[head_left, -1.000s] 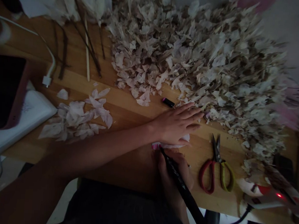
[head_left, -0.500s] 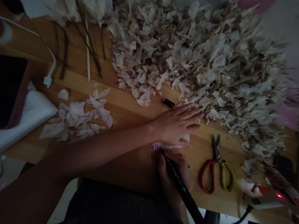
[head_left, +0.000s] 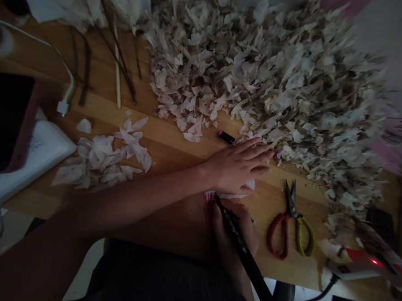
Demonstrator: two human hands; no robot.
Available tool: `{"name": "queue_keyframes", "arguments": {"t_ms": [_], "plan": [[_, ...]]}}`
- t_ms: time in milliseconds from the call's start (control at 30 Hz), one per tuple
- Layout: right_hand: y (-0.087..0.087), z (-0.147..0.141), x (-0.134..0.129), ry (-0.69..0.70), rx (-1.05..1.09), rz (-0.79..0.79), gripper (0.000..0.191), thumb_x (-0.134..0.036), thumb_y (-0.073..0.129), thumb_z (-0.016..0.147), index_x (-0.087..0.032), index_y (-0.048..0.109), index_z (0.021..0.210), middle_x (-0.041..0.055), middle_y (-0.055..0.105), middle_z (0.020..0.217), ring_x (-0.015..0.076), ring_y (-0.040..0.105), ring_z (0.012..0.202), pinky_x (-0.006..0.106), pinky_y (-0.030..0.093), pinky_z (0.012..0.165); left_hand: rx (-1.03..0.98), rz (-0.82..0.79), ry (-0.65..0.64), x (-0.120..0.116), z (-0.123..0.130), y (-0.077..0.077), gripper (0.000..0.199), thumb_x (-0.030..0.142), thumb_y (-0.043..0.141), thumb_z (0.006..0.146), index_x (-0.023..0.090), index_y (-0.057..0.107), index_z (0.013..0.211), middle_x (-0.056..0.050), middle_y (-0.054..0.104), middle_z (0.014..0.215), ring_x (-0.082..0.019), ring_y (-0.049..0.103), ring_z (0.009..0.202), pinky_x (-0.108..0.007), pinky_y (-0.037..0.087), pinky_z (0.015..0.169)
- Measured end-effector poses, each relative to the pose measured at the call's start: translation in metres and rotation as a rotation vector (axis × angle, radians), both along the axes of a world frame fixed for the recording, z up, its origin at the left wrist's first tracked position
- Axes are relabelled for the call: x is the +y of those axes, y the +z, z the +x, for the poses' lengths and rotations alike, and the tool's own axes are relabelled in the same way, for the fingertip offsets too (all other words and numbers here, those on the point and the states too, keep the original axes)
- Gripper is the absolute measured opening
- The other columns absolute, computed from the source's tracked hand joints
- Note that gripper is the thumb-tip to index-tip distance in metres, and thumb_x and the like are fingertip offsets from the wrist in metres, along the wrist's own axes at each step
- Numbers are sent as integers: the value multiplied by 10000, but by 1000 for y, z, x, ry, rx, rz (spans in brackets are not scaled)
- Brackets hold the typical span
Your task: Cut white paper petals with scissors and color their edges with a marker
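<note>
My left hand (head_left: 238, 168) lies flat, fingers stretched out to the right, over a small piece of white paper (head_left: 230, 196) on the wooden table. Most of that piece is under the palm; its left end shows several pink strokes. Gripped in my right hand (head_left: 239, 229) is a black marker (head_left: 243, 249) with a purple end, its tip touching the paper's edge beside the strokes. The marker's black cap (head_left: 226, 137) rests above my left hand. Scissors (head_left: 290, 216) with one red and one yellow-green handle lie to the right of my hands.
A big heap of dry pale petals (head_left: 266, 68) covers the table's back. Loose petals (head_left: 102, 163) lie left of my forearm. Sticks (head_left: 117, 70), a white cable (head_left: 63, 103) and a phone (head_left: 7, 122) are at left. A power strip (head_left: 356, 266) glows red at right.
The marker tip has moved slightly up and left at the paper's edge, with my right hand following. My left hand stays in place.
</note>
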State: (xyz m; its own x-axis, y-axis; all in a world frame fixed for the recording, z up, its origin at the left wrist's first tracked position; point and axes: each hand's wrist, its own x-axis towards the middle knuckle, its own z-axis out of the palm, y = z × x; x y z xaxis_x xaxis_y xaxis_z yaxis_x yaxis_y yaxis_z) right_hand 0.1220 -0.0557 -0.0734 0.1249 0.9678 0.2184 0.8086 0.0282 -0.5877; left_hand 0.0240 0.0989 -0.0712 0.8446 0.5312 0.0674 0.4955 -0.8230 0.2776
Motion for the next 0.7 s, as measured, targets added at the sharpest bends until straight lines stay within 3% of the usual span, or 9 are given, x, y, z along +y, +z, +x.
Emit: {"name": "queue_keyframes", "arguments": {"t_ms": [233,433,700], "plan": [[-11,-2,0,-50,-2,57,259,-544,652,929,-288,672,896,-45,767,779,180,728,613,270,486,580,0,-1,-6,0,1,1,689,556,531,987,173,470,1557,-117,304,1707,-290,225,1596,-469,92,1321],[1,-1,-2,-46,23,-41,197,-439,749,903,-260,684,952,-9,787,844,209,760,723,289,537,670,-18,4,-1,-1,1,-1,682,547,545,980,178,482,1550,-110,315,1706,-290,228,1595,-467,92,1320],[3,1,-4,-45,46,-72,219,-437,758,895,-233,697,946,11,786,830,208,748,707,292,521,647,-22,25,5,-1,2,-5,690,568,540,977,178,492,1544,-104,330,1702,-288,236,1594,-468,106,1319]]}}
